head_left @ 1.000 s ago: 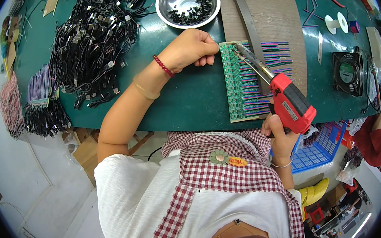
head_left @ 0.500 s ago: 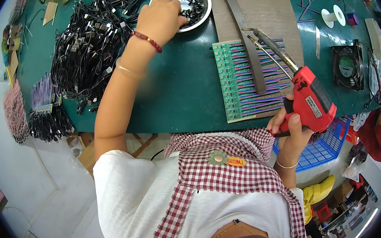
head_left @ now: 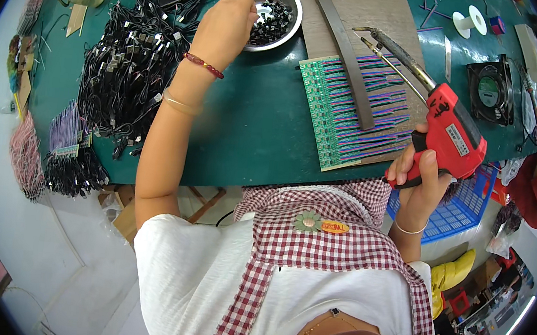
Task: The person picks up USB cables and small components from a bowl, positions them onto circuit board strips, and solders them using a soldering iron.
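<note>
Right hand point(head_left: 421, 174) clasps the soldering gun point(head_left: 457, 131) at right, clear of the circuit boards point(head_left: 318, 111) mid-frame, whose wires point(head_left: 384, 117) a bar point(head_left: 344, 52) seemingly weighs down, while left hand point(head_left: 225, 31) meets the upper-middle bowl point(head_left: 298, 16), fingertips too hidden to confirm any pinch.

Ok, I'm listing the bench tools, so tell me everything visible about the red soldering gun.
The red soldering gun has a plastic-looking body with a dark upper panel, pale label and dark marking. From its front project a thicker, grimy metal barrel with a bent tip and a thinner tube. The right hand grips its handle; the tip points to the picture's upper left, near the grey bar. Contact there is unclear.
</note>
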